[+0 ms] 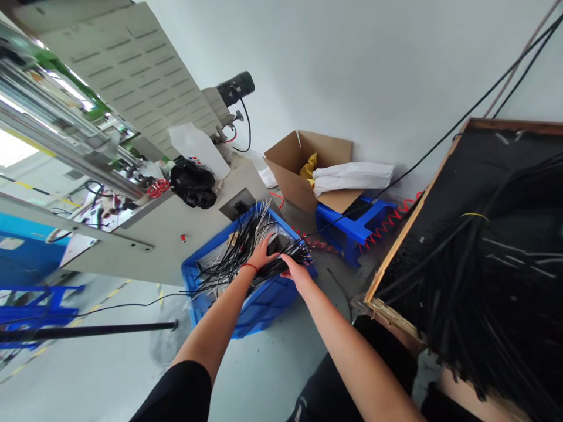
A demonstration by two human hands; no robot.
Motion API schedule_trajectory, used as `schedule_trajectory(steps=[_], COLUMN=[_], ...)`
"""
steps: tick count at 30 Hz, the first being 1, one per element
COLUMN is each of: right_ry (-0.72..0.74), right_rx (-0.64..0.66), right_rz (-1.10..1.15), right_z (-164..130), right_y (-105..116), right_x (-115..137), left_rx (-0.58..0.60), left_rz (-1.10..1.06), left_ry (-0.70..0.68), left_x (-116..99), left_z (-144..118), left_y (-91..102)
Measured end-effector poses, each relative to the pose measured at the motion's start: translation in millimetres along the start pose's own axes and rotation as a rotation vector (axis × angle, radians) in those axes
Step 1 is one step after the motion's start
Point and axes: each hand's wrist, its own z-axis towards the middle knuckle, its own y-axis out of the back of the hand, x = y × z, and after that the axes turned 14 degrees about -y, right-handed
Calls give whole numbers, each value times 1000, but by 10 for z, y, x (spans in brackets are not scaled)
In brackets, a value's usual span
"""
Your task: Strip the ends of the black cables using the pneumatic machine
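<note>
A blue plastic crate (pixel 264 305) stands on the floor in front of me, filled with loose black and white cables. My left hand (pixel 262 254), with a red band at the wrist, is curled round a bunch of black cables (pixel 275 268) over the crate. Close beside it, my right hand (pixel 297 274) grips the same bunch near its cut ends, its thumb on top and its other fingers partly hidden beneath. The ends point right, toward the crate's rim.
To the right, a wood-edged black table (pixel 484 234) bears a large tied bundle of black cables (pixel 457 281). Behind the crate, an open cardboard box (pixel 292 181) rests by a blue stool (pixel 347 225). A machine (pixel 193 240) stands left; a black bar (pixel 97 332) juts in low.
</note>
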Motion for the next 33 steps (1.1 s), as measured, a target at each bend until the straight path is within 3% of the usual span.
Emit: schedule_trajectory(steps=[5, 10, 19, 33], right_ry=[-49, -103, -246, -201], right_rx=[-93, -109, 48, 85], right_rz=[-141, -261, -301, -98], right_z=[43, 57, 119, 92], right_y=[35, 229, 669, 661], right_x=[87, -42, -257, -348], left_rx=[-86, -127, -70, -5], left_rz=[-59, -86, -108, -106], left_ry=[42, 86, 88, 87], left_x=[112, 89, 50, -44], left_z=[-453, -642, -774, -757], left_y=[5, -80, -82, -32])
